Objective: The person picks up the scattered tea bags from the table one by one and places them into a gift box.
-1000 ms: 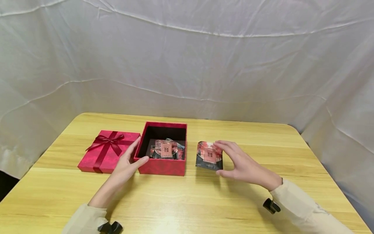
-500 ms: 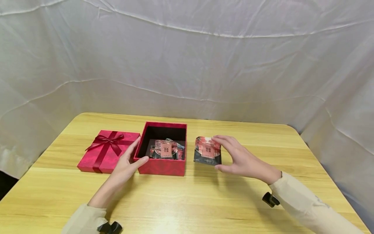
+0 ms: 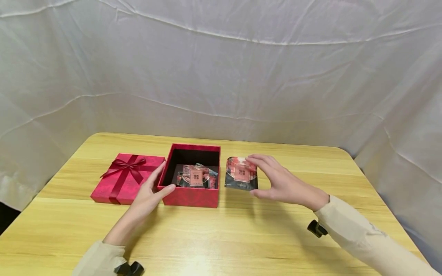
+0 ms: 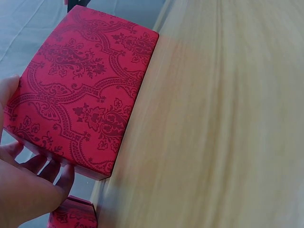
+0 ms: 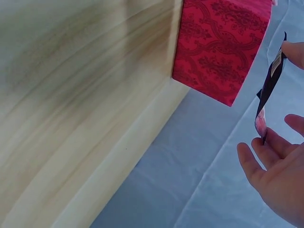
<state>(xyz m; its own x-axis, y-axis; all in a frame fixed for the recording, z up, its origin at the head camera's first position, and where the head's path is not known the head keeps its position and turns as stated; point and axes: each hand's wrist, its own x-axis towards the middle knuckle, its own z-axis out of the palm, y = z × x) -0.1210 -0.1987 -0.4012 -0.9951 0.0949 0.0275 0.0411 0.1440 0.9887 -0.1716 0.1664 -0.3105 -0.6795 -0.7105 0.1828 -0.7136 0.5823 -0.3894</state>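
Note:
A tea sachet [image 3: 241, 173], red above and black below with a pink label, is pinched by its right edge in my right hand [image 3: 281, 184]. It is raised over the table, to the right of an open red gift box [image 3: 191, 197]. The right wrist view shows the tea sachet [image 5: 270, 85] edge-on, between thumb and fingertips. My left hand [image 3: 146, 201] holds the box at its near left corner, thumb at the front rim and fingers along the left side. Several more tea sachets [image 3: 196, 177] lie inside the box on its dark floor.
The box's red lid [image 3: 100, 191], with a dark red ribbon and bow, lies on the table left of the box, close beside my left hand. The wooden table [image 3: 207, 241] has white cloth [image 3: 221, 76] hanging behind and at its sides.
My right hand has moved the tea sachet up and a little left, closer to the box, and the sachet faces the head camera more squarely. My left hand stays at the box.

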